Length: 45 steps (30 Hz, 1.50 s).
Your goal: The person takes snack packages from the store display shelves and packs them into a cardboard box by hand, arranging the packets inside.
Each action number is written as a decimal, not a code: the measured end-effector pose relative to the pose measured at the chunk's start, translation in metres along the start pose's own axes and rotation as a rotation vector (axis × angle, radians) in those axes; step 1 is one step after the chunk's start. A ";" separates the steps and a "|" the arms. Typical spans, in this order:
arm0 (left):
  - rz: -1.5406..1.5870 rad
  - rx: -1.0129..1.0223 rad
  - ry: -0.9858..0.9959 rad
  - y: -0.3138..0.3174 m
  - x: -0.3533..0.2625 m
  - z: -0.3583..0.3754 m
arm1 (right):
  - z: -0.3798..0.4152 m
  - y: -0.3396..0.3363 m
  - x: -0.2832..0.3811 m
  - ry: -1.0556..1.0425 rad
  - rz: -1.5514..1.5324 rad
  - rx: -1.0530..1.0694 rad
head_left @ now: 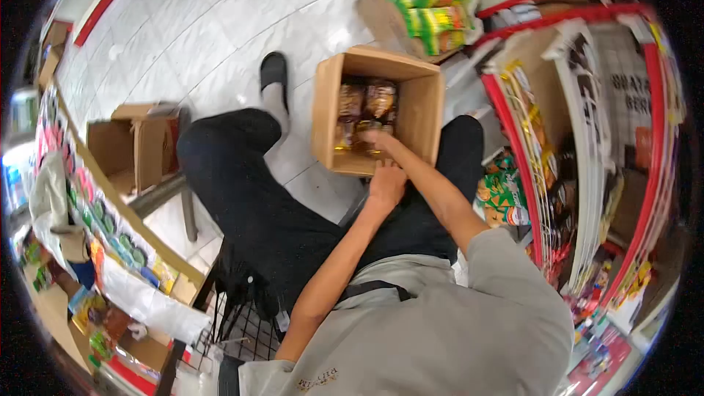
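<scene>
A brown cardboard box (323, 114) stands tilted toward me between my legs, its open top showing several dark brown and gold packets (380, 99) inside. My left hand (387, 182) is at the near rim of the box, fingers bent over the edge. Reaching over that rim, my right hand (378, 141) is inside the box, with its fingertips right at the nearest packets. Motion blurs those fingers, and I cannot tell whether they grip a packet.
Beyond the box, another carton (375, 4) holds green and yellow packets (436, 18). Red-edged shelves (513, 169) with snack packs rise close on my right. At left are an opened carton (114, 147) and a rack of hanging goods (95, 213). Pale tiles (213, 22) cover the floor.
</scene>
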<state>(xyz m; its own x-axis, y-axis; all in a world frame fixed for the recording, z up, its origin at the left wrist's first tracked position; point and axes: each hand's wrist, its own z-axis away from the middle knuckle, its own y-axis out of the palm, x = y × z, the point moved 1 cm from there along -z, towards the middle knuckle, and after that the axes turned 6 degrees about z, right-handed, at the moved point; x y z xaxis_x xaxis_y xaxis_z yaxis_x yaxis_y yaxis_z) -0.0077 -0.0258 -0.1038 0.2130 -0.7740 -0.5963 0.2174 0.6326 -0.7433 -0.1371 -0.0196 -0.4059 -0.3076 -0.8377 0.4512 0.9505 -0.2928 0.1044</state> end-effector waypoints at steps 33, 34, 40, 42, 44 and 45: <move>0.034 0.076 0.114 0.016 -0.035 -0.033 | 0.556 -0.194 0.030 -0.350 0.880 -1.480; 0.039 0.045 0.149 0.014 -0.034 -0.030 | 0.551 -0.210 0.029 -0.373 0.858 -1.418; 0.065 -0.072 0.179 0.029 -0.012 -0.033 | 0.520 -0.293 -0.012 -0.571 0.503 -0.961; 0.105 -0.125 0.106 0.020 -0.020 -0.025 | 0.514 -0.291 -0.011 -0.593 0.523 -1.087; 0.018 -0.040 0.129 0.020 -0.017 -0.025 | 0.536 -0.253 0.009 -0.544 0.527 -1.111; 0.025 -0.050 0.111 0.015 -0.015 -0.023 | 0.538 -0.242 0.014 -0.605 0.501 -1.195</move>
<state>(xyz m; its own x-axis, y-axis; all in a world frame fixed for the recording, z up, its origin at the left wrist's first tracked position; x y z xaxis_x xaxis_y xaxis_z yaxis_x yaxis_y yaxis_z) -0.0295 -0.0058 -0.1128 0.1103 -0.7578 -0.6431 0.1651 0.6520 -0.7400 -0.3477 0.2879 0.0515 0.3980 -0.7339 0.5505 0.2502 -0.4905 -0.8348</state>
